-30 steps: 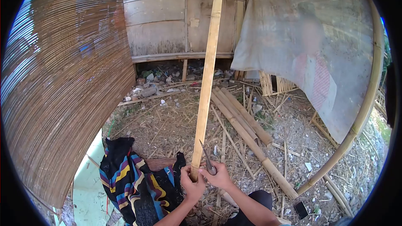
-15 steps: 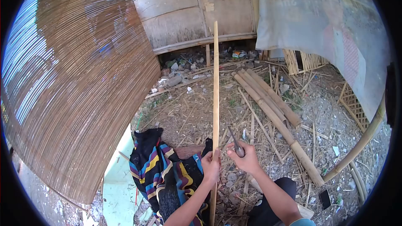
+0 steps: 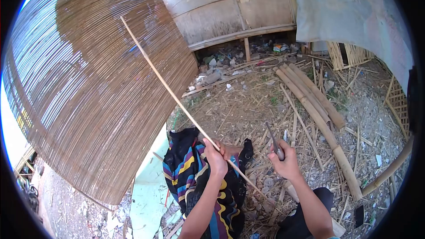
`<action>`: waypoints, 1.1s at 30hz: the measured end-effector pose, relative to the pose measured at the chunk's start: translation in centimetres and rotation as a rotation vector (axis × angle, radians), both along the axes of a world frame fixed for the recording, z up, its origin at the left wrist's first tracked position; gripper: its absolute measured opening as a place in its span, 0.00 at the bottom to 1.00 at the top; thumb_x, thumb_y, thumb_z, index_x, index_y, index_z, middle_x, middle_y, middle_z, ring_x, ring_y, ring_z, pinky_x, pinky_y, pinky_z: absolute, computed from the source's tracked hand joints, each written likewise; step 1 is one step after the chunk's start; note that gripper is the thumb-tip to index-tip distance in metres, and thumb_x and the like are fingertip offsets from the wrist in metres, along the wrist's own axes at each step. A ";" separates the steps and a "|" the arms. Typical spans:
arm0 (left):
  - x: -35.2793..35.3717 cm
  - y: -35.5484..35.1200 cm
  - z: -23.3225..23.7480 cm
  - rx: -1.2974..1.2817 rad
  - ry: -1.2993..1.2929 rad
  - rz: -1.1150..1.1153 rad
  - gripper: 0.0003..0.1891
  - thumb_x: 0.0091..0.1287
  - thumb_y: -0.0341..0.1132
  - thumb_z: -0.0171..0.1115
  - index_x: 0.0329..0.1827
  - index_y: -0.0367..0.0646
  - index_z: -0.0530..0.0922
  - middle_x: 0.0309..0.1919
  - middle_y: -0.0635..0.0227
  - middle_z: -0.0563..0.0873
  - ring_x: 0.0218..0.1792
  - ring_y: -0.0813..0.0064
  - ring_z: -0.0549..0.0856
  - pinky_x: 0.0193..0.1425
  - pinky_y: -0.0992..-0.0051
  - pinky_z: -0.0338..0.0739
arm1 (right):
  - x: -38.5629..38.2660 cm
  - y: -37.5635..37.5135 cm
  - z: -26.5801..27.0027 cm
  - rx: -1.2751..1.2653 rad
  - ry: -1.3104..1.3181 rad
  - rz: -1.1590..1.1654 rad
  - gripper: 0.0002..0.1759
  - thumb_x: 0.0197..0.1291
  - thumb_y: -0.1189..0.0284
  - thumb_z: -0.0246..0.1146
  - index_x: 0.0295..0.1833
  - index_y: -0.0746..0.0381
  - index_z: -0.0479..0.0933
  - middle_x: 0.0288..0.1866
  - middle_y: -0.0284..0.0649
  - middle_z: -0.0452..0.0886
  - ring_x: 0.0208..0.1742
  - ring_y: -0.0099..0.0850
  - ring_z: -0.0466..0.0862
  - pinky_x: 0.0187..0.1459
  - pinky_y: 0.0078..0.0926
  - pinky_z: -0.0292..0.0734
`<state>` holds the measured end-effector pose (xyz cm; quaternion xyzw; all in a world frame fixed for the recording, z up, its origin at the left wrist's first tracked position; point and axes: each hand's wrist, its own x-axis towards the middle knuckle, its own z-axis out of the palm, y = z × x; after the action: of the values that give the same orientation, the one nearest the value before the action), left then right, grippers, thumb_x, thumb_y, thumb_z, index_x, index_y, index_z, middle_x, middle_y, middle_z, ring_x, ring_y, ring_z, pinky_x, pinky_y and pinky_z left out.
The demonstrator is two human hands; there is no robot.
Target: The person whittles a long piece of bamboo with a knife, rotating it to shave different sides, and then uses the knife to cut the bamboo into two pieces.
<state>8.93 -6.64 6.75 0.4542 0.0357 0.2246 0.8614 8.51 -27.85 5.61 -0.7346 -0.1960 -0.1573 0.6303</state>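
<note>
Our left hand (image 3: 215,158) is fisted around a thin bamboo strip (image 3: 168,82) that slants up-left over a striped cloth (image 3: 190,175). Our right hand (image 3: 287,164) clamps a knife (image 3: 273,138), blade up. The dirt floor (image 3: 248,110) is straw-littered, with round bamboo poles (image 3: 316,106) right, a ribbed woven screen (image 3: 88,84) left and a plank wall (image 3: 221,4) behind.

The woven bamboo screen (image 3: 88,84) walls off the whole left side. The thin bamboo strip (image 3: 168,84) slants up across it from the left hand (image 3: 215,159), and its lower end crosses the gap towards the right hand (image 3: 287,164). Above that gap the littered ground (image 3: 248,110) lies open up to the plank wall (image 3: 230,9). To the right, bamboo poles (image 3: 312,102) lie diagonally, and a bent pole (image 3: 389,168) bars the edge. The striped cloth (image 3: 190,177) seems to cover something low, though that is hard to make out.
</note>
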 end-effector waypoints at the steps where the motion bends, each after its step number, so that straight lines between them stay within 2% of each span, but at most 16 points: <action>1: -0.2 0.3 -0.1 -0.046 -0.047 0.011 0.26 0.70 0.60 0.39 0.25 0.46 0.64 0.12 0.73 0.63 0.09 0.78 0.62 0.13 0.76 0.60 | -0.2 0.1 0.2 0.030 0.014 0.033 0.26 0.53 0.49 0.65 0.32 0.63 0.72 0.14 0.31 0.57 0.17 0.21 0.58 0.20 0.23 0.55; 6: -0.8 -0.3 0.4 -0.072 -0.047 -0.129 0.26 0.72 0.58 0.36 0.25 0.45 0.62 0.10 0.72 0.61 0.07 0.78 0.61 0.11 0.77 0.59 | -0.3 -0.2 0.9 -0.167 -0.190 0.018 0.28 0.54 0.47 0.61 0.33 0.65 0.71 0.14 0.35 0.59 0.15 0.28 0.60 0.20 0.27 0.57; 9: -1.2 -1.4 -0.9 -0.055 0.063 -0.273 0.27 0.72 0.57 0.36 0.22 0.45 0.62 0.08 0.72 0.59 0.05 0.78 0.59 0.08 0.77 0.56 | -1.1 0.5 1.1 -0.171 -0.189 0.049 0.22 0.56 0.54 0.60 0.35 0.66 0.72 0.14 0.43 0.63 0.14 0.38 0.66 0.21 0.32 0.62; 10: -1.2 -1.9 -1.0 -0.068 0.065 -0.286 0.27 0.72 0.57 0.36 0.22 0.45 0.62 0.08 0.72 0.59 0.05 0.78 0.59 0.08 0.77 0.56 | -0.8 0.9 0.5 -0.185 -0.184 0.038 0.22 0.56 0.54 0.60 0.35 0.66 0.72 0.14 0.43 0.63 0.14 0.38 0.66 0.21 0.32 0.62; 12: -1.8 -2.9 -1.7 0.091 0.092 -0.321 0.28 0.72 0.57 0.36 0.20 0.44 0.62 0.08 0.72 0.61 0.05 0.78 0.60 0.09 0.78 0.57 | -0.6 1.5 -0.7 -0.094 0.056 0.191 0.22 0.59 0.55 0.57 0.36 0.66 0.72 0.13 0.41 0.65 0.13 0.33 0.67 0.21 0.29 0.63; 13: -1.9 -3.2 -1.7 0.057 0.099 -0.370 0.28 0.73 0.56 0.36 0.19 0.44 0.62 0.08 0.71 0.63 0.07 0.79 0.62 0.10 0.78 0.58 | -1.0 1.7 -0.2 -0.021 0.173 0.275 0.23 0.62 0.54 0.54 0.36 0.67 0.72 0.13 0.37 0.68 0.13 0.28 0.68 0.21 0.26 0.65; 14: -2.2 -3.5 -1.7 0.030 0.111 -0.380 0.28 0.73 0.56 0.36 0.19 0.44 0.62 0.08 0.71 0.63 0.07 0.79 0.62 0.10 0.78 0.58 | -1.2 1.7 -0.1 -0.043 0.194 0.265 0.23 0.62 0.54 0.54 0.36 0.67 0.72 0.13 0.37 0.68 0.13 0.28 0.68 0.21 0.26 0.65; 16: -2.8 -4.2 -1.5 0.061 0.183 -0.469 0.27 0.72 0.56 0.36 0.23 0.44 0.62 0.08 0.70 0.61 0.06 0.77 0.61 0.11 0.77 0.57 | -1.3 1.5 -0.2 0.146 0.327 0.455 0.24 0.64 0.54 0.52 0.36 0.68 0.72 0.14 0.33 0.70 0.14 0.24 0.70 0.21 0.24 0.67; 18: -3.5 -4.5 -1.3 0.020 0.202 -0.514 0.28 0.73 0.56 0.37 0.20 0.44 0.63 0.09 0.71 0.63 0.08 0.79 0.64 0.11 0.79 0.59 | -1.6 1.4 0.8 0.065 0.285 0.416 0.26 0.64 0.53 0.52 0.34 0.69 0.72 0.14 0.35 0.73 0.15 0.26 0.75 0.21 0.25 0.70; 20: -3.5 -5.0 -1.6 0.111 0.217 -0.572 0.28 0.73 0.56 0.36 0.21 0.43 0.63 0.09 0.70 0.64 0.08 0.78 0.65 0.12 0.79 0.59 | -1.8 1.8 2.9 -0.169 -0.043 0.373 0.26 0.63 0.52 0.53 0.33 0.68 0.73 0.15 0.37 0.75 0.17 0.29 0.80 0.20 0.28 0.71; 21: -3.6 -5.4 -1.5 0.092 0.201 -0.578 0.28 0.73 0.56 0.36 0.21 0.43 0.63 0.09 0.70 0.64 0.08 0.78 0.65 0.12 0.79 0.59 | -1.6 2.0 2.2 -0.214 -0.028 0.326 0.28 0.59 0.48 0.55 0.32 0.66 0.74 0.15 0.37 0.76 0.19 0.34 0.81 0.20 0.31 0.72; 22: -3.9 -5.7 -1.2 0.082 0.286 -0.584 0.29 0.73 0.57 0.35 0.20 0.44 0.64 0.09 0.71 0.64 0.08 0.79 0.65 0.12 0.79 0.59 | -1.6 1.7 2.3 -0.236 -0.036 0.323 0.28 0.59 0.48 0.55 0.32 0.66 0.74 0.15 0.37 0.76 0.19 0.34 0.81 0.20 0.31 0.72; 24: -4.4 -5.9 -1.1 0.067 0.458 -0.596 0.30 0.72 0.58 0.34 0.18 0.46 0.65 0.09 0.73 0.64 0.08 0.79 0.64 0.12 0.80 0.58 | -1.6 1.0 3.0 -0.851 -0.310 0.089 0.28 0.54 0.45 0.59 0.30 0.64 0.74 0.14 0.37 0.75 0.18 0.37 0.80 0.21 0.32 0.73; 25: -4.5 -6.1 -1.5 0.061 0.436 -0.607 0.30 0.73 0.58 0.33 0.18 0.47 0.65 0.09 0.74 0.63 0.07 0.80 0.64 0.12 0.80 0.57 | -1.9 0.9 3.2 -0.904 -0.333 0.050 0.31 0.49 0.41 0.60 0.28 0.61 0.73 0.15 0.38 0.75 0.18 0.39 0.80 0.20 0.32 0.73; 29: -5.3 -6.5 -2.6 -0.006 0.328 -0.746 0.26 0.74 0.55 0.35 0.21 0.47 0.65 0.09 0.74 0.63 0.07 0.81 0.63 0.12 0.80 0.55 | -2.6 0.1 4.6 -1.025 -0.428 0.066 0.31 0.47 0.38 0.60 0.26 0.59 0.73 0.13 0.37 0.74 0.17 0.38 0.80 0.18 0.33 0.72; 33: -6.1 -7.3 -1.5 -0.063 0.345 -0.694 0.29 0.74 0.54 0.36 0.17 0.45 0.67 0.07 0.72 0.65 0.06 0.81 0.62 0.10 0.78 0.55 | -2.8 -0.5 6.8 -1.169 -0.488 0.057 0.31 0.49 0.39 0.59 0.27 0.60 0.73 0.11 0.39 0.73 0.15 0.39 0.79 0.17 0.33 0.72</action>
<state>2.82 -13.91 5.29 0.4439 0.0309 -0.1610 0.8810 5.73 -28.31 12.40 -0.8950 -0.4069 -0.1703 0.0663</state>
